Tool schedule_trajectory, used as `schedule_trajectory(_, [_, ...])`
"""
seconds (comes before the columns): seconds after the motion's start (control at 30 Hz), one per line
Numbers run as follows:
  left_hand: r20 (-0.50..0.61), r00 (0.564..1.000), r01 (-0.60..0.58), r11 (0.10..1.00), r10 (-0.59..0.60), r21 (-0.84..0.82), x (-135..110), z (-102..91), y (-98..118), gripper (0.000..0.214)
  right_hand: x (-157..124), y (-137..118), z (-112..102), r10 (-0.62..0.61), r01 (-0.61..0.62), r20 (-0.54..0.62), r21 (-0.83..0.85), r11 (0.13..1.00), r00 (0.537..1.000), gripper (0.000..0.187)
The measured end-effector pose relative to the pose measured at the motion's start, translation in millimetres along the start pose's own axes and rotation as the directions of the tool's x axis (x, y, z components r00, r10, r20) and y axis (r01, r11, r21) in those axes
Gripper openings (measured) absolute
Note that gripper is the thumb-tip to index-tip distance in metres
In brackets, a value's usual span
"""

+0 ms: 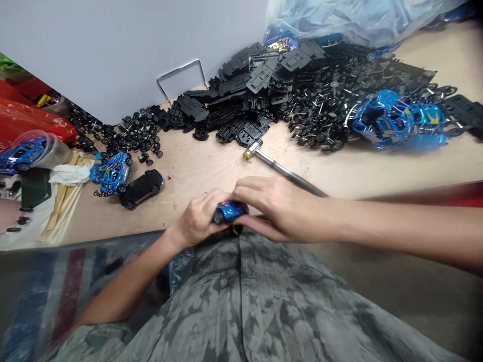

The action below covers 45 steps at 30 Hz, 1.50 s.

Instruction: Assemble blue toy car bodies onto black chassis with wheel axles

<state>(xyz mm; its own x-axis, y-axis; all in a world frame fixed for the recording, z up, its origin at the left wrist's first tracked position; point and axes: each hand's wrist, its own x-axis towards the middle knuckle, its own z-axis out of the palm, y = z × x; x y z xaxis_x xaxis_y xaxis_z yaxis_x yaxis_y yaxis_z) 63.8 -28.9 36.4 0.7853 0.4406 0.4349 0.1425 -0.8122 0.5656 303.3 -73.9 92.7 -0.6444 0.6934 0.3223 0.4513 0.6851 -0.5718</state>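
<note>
Both hands meet at the near edge of the wooden table [211,166], closed together on a small shiny blue toy car [231,210]. My left hand [199,218] wraps round the car's left end. My right hand [277,207] covers its right end, fingers curled over the top. Only the middle of the blue body shows between the hands. A small hammer [281,168] with a metal handle lies just beyond my right hand.
A heap of black chassis plates [256,85], a pile of wheels and axles [132,133] and several blue car bodies [400,120] lie at the back. A finished blue car [111,173] and an upturned one [141,188] sit at the left. A clear plastic bag [339,20] lies far back.
</note>
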Motion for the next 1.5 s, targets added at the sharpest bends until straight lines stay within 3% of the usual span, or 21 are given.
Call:
schedule_trajectory(0.1, [-0.132, 0.99, 0.042, 0.991, -0.059, -0.129, -5, 5.2, 6, 0.051, -6, 2, 4, 0.048, -0.02, -0.154, 0.174, 0.984, 0.987, 0.02])
schedule_trajectory(0.17, [-0.197, 0.967, 0.117, 0.967, -0.163, -0.226, -6, 11.9, 15, 0.05, -10, 2, 10, 0.095, -0.034, -0.255, 0.237, 0.971, 0.962, 0.023])
schedule_trajectory(0.23, [-0.258, 0.922, 0.196, 0.921, -0.29, -0.336, -4, 20.1, 27, 0.045, -13, 1, 20, 0.143, -0.043, -0.342, 0.285, 0.958, 0.929, 0.027])
schedule_trajectory(0.33, [-0.355, 0.851, 0.186, 0.854, -0.387, -0.485, 2, 32.5, 42, 0.034, -17, -4, 38, 0.236, -0.048, -0.451, 0.389, 0.92, 0.861, 0.032])
schedule_trajectory(0.47, [-0.422, 0.798, 0.141, 0.814, -0.43, -0.563, 7, 42.9, 50, 0.026, -19, -11, 62, 0.379, -0.021, -0.507, 0.578, 0.816, 0.774, 0.031])
schedule_trajectory(0.67, [-0.423, 0.785, 0.15, 0.802, -0.452, -0.579, 5, 44.7, 54, 0.025, -26, -18, 81, 0.546, -0.011, -0.461, 0.757, 0.653, 0.7, 0.031])
schedule_trajectory(0.97, [-0.443, 0.743, 0.212, 0.804, -0.502, -0.556, 4, 44.9, 58, 0.026, -16, -12, 85, 0.496, 0.072, -0.506, 0.748, 0.66, 0.706, 0.025])
schedule_trajectory(1.23, [-0.56, 0.676, 0.173, 0.843, -0.478, -0.509, 8, 52.8, 56, 0.023, -8, -15, 89, 0.5, 0.033, -0.565, 0.683, 0.73, 0.656, 0.019])
schedule_trajectory(1.4, [-0.598, 0.663, 0.176, 0.87, -0.451, -0.461, 12, 49.2, 58, 0.023, -5, -17, 81, 0.447, 0.049, -0.604, 0.628, 0.777, 0.66, 0.021])
schedule_trajectory(1.5, [-0.579, 0.692, 0.151, 0.871, -0.431, -0.468, 13, 43.5, 50, 0.031, -1, -11, 72, 0.389, 0.081, -0.627, 0.587, 0.806, 0.675, 0.023])
